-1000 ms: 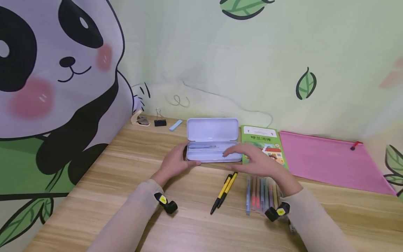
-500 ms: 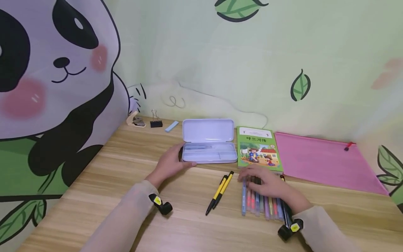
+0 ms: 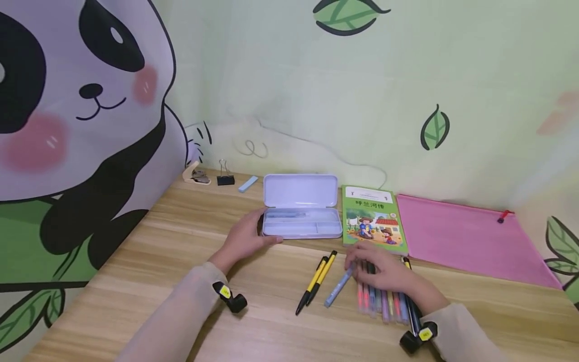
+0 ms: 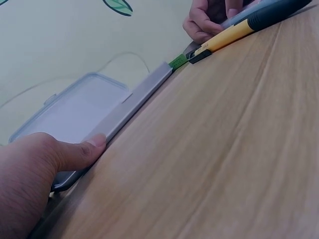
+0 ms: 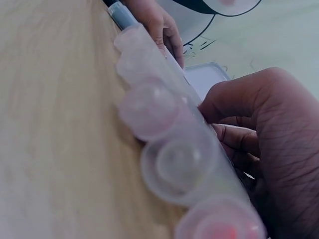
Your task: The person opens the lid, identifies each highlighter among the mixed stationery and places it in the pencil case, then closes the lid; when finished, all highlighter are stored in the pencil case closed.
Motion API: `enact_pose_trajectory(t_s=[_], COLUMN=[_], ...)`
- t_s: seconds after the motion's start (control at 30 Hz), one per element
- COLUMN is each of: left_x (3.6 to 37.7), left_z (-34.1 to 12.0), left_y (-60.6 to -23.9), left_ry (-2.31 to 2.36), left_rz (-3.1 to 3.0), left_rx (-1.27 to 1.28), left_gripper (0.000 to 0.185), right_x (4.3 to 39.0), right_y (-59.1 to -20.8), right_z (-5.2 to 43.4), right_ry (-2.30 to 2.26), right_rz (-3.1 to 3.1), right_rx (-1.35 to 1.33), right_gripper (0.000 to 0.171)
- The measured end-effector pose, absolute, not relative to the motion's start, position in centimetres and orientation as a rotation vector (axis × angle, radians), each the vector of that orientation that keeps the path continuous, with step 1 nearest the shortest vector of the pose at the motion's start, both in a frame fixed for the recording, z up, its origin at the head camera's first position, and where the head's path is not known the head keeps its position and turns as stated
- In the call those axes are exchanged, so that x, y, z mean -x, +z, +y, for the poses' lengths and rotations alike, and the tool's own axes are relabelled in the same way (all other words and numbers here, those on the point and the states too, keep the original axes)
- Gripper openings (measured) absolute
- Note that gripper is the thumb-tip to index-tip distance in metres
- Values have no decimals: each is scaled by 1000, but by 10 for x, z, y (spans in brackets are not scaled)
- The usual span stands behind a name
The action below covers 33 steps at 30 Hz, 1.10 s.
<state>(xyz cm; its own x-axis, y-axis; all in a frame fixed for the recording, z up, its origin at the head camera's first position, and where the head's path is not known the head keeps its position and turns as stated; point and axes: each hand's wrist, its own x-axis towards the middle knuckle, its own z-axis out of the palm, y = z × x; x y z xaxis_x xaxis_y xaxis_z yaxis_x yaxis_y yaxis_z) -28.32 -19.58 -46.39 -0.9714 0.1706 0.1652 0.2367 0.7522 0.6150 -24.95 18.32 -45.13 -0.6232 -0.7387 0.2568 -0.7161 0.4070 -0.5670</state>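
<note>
Left hand (image 3: 244, 235) grips case (image 3: 300, 190), right hand (image 3: 380, 269) blue marker (image 3: 338, 290) — only head view shows compartments (image 3: 328, 228).

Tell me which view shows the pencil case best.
The head view: the pencil case faces the camera, lid and compartments visible. Left wrist shows lid and near side, compartments hidden; right wrist, only part of it.
</note>
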Motion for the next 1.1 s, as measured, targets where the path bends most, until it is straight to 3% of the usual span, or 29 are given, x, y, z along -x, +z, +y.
enact_pose_trajectory(t_s=[0.4, 0.77, 1.1], left_x=[284, 283, 285], left_z=[-196, -196, -197], left_y=[-463, -467, -468], left_ry=[-1010, -1009, -999], left_rz=[-2851, -2848, -2837], left_rx=[335, 354, 377], left_gripper=[98, 98, 98], right_x=[248, 253, 253], right_y=[-451, -458, -455], right_z=[180, 187, 188], right_ry=[-977, -1108, -1087], right_rz=[2640, 2557, 2571], right_rx=[1304, 1346, 1356], right_gripper=[29, 18, 30])
